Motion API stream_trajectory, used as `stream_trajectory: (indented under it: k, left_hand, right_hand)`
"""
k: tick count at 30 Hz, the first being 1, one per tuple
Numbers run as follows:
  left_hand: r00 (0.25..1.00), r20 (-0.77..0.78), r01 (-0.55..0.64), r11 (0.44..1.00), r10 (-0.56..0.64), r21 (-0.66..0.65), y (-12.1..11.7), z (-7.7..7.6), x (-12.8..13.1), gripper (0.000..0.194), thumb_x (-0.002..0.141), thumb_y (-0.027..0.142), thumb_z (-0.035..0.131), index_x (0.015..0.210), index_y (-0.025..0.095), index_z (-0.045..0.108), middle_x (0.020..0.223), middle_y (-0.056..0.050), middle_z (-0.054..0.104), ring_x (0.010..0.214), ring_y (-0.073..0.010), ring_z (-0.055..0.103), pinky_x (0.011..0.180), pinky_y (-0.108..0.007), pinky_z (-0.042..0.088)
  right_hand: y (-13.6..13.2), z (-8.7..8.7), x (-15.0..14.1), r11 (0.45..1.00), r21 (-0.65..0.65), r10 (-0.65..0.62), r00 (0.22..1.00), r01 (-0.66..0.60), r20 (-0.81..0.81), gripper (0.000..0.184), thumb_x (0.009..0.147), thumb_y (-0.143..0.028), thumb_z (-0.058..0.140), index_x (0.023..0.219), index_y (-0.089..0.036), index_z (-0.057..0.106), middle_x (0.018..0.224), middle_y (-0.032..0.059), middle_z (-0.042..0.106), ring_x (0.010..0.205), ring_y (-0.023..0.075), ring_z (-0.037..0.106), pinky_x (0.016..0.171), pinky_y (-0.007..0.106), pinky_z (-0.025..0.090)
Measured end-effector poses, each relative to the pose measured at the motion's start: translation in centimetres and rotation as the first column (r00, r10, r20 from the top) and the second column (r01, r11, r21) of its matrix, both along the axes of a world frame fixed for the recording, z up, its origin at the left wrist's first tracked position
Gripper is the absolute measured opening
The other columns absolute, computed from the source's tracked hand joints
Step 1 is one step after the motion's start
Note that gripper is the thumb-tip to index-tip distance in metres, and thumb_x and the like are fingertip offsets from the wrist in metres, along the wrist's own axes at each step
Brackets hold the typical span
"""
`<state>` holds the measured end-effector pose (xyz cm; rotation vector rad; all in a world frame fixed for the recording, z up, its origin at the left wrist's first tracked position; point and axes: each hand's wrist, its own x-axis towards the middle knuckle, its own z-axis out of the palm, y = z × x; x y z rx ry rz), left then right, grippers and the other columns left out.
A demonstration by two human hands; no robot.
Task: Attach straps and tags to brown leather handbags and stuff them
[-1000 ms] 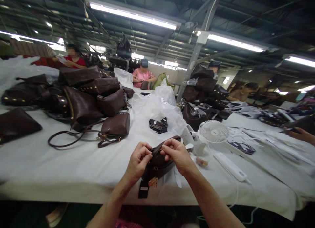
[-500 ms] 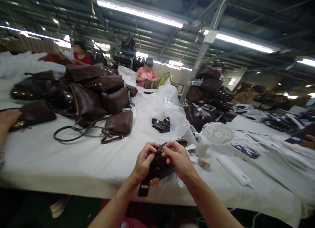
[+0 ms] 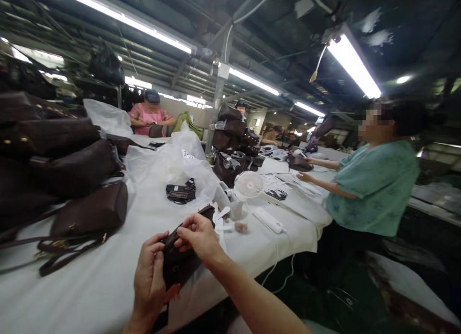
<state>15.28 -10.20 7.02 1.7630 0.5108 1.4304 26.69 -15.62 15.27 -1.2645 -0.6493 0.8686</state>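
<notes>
A small dark brown leather bag (image 3: 182, 266) is held over the front edge of the white-covered table (image 3: 230, 257). My left hand (image 3: 149, 271) grips its left end, fingers curled over the top. With thumb and fingers pinched, my right hand (image 3: 200, 238) takes hold of the bag's upper edge. An orange-gold charm (image 3: 172, 292) dangles from the lower side of the bag, near my left wrist. What lies between the right fingertips is too small to make out. Left of my hands rests another brown bag (image 3: 91, 209) with its strap.
Brown bags (image 3: 61, 156) are heaped at the left. Clear plastic (image 3: 173, 166) with black tags (image 3: 180, 191) lies ahead. A white fan (image 3: 248, 185), a power strip (image 3: 268, 220) and cables sit to the right. A co-worker in green (image 3: 370, 190) stands at the right; another in pink (image 3: 151, 115) works across the table.
The view has swung to the right, bringing the co-worker in green into sight. My left hand has opened its grip wider along the bag's side; the bag is now tilted, its far end raised.
</notes>
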Motion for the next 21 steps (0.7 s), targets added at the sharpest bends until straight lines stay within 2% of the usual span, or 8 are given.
stream_trajectory:
  k: [3, 5, 6, 10, 13, 16, 19, 21]
  left_hand:
    - [0.999, 0.044, -0.034, 0.996, 0.031, 0.08, -0.5, -0.6, 0.6, 0.013, 0.094, 0.028, 0.04, 0.094, 0.023, 0.052, 0.115, -0.007, 0.056, 0.109, -0.0225, 0.054, 0.094, -0.039, 0.043]
    - [0.998, 0.067, -0.015, 0.992, 0.007, 0.127, -0.8, -0.9, 1.0, 0.009, 0.092, 0.029, 0.048, 0.098, 0.023, 0.048, 0.118, -0.008, 0.055, 0.11, -0.0232, 0.053, 0.094, -0.041, 0.044]
    - [0.998, 0.063, -0.002, 0.99, -0.007, 0.139, -0.9, -1.1, 1.2, 0.015, 0.089, 0.029, 0.054, 0.1, 0.023, 0.045, 0.12, -0.009, 0.054, 0.112, -0.0241, 0.053, 0.095, -0.042, 0.044]
    - [0.996, 0.012, 0.089, 0.991, -0.091, 0.097, -1.2, -1.4, 1.2, 0.029, 0.086, 0.02, 0.058, 0.106, 0.024, 0.037, 0.132, -0.015, 0.051, 0.124, -0.0267, 0.05, 0.1, -0.05, 0.041]
    - [0.986, 0.029, 0.163, 0.985, -0.164, 0.058, -1.4, -1.0, 0.8, 0.028, 0.088, 0.017, 0.054, 0.106, 0.024, 0.034, 0.137, -0.016, 0.049, 0.127, -0.0256, 0.049, 0.102, -0.051, 0.04]
    - [0.982, 0.052, 0.179, 0.981, -0.183, 0.081, -1.1, -0.6, 0.4, 0.029, 0.088, 0.015, 0.054, 0.109, 0.024, 0.035, 0.132, -0.014, 0.054, 0.128, -0.0242, 0.049, 0.106, -0.052, 0.037]
    - [0.978, 0.008, 0.208, 0.975, -0.209, 0.085, -0.4, -0.4, -0.1, 0.05, 0.085, 0.017, 0.061, 0.127, 0.023, 0.033, 0.131, -0.014, 0.056, 0.128, -0.0249, 0.05, 0.111, -0.052, 0.032]
    - [0.96, -0.023, 0.28, 0.958, -0.279, 0.056, 0.1, -0.3, -0.6, 0.065, 0.083, 0.021, 0.066, 0.137, 0.023, 0.03, 0.134, -0.015, 0.055, 0.128, -0.0258, 0.05, 0.112, -0.051, 0.031]
  right_hand:
    - [-0.5, 0.2, -0.3, 1.0, -0.02, 0.008, 1.0, -0.007, 0.019, 0.046, 0.051, -0.044, 0.082, 0.072, -0.018, 0.051, 0.053, -0.0051, 0.062, 0.047, 0.0111, 0.063, 0.039, 0.015, 0.046]
    - [-1.0, 0.4, -0.3, 1.0, -0.029, -0.005, 0.999, 0.006, 0.047, 0.046, 0.052, -0.044, 0.083, 0.072, -0.018, 0.051, 0.053, -0.0055, 0.061, 0.048, 0.0106, 0.062, 0.039, 0.015, 0.045]
    - [-1.2, 0.4, -0.1, 0.999, -0.034, -0.006, 0.998, 0.008, 0.058, 0.046, 0.052, -0.044, 0.083, 0.072, -0.018, 0.051, 0.053, -0.0057, 0.061, 0.049, 0.0103, 0.062, 0.039, 0.015, 0.044]
    - [-1.7, 0.3, 0.6, 0.998, -0.039, 0.058, 0.992, -0.054, 0.111, 0.045, 0.056, -0.046, 0.083, 0.075, -0.018, 0.052, 0.054, -0.0047, 0.061, 0.048, 0.0093, 0.059, 0.039, 0.015, 0.043]
    - [-1.9, 0.1, 0.3, 0.988, -0.047, 0.153, 0.979, -0.148, 0.135, 0.041, 0.063, -0.045, 0.079, 0.076, -0.019, 0.05, 0.051, -0.0055, 0.06, 0.038, 0.0052, 0.048, 0.035, 0.013, 0.033]
    - [-2.2, 0.1, -0.5, 0.975, -0.06, 0.22, 0.967, -0.214, 0.13, 0.038, 0.069, -0.044, 0.076, 0.076, -0.02, 0.047, 0.046, -0.009, 0.054, 0.032, 0.0033, 0.038, 0.033, 0.013, 0.025]
    - [-2.3, 0.5, -1.1, 0.966, -0.084, 0.255, 0.955, -0.244, 0.153, 0.038, 0.069, -0.045, 0.074, 0.074, -0.021, 0.045, 0.043, -0.0113, 0.048, 0.031, 0.0036, 0.035, 0.032, 0.014, 0.024]
    - [-2.2, 0.8, -1.1, 0.961, -0.119, 0.271, 0.943, -0.251, 0.195, 0.037, 0.068, -0.046, 0.074, 0.074, -0.021, 0.046, 0.042, -0.0119, 0.046, 0.03, 0.0041, 0.035, 0.032, 0.015, 0.026]
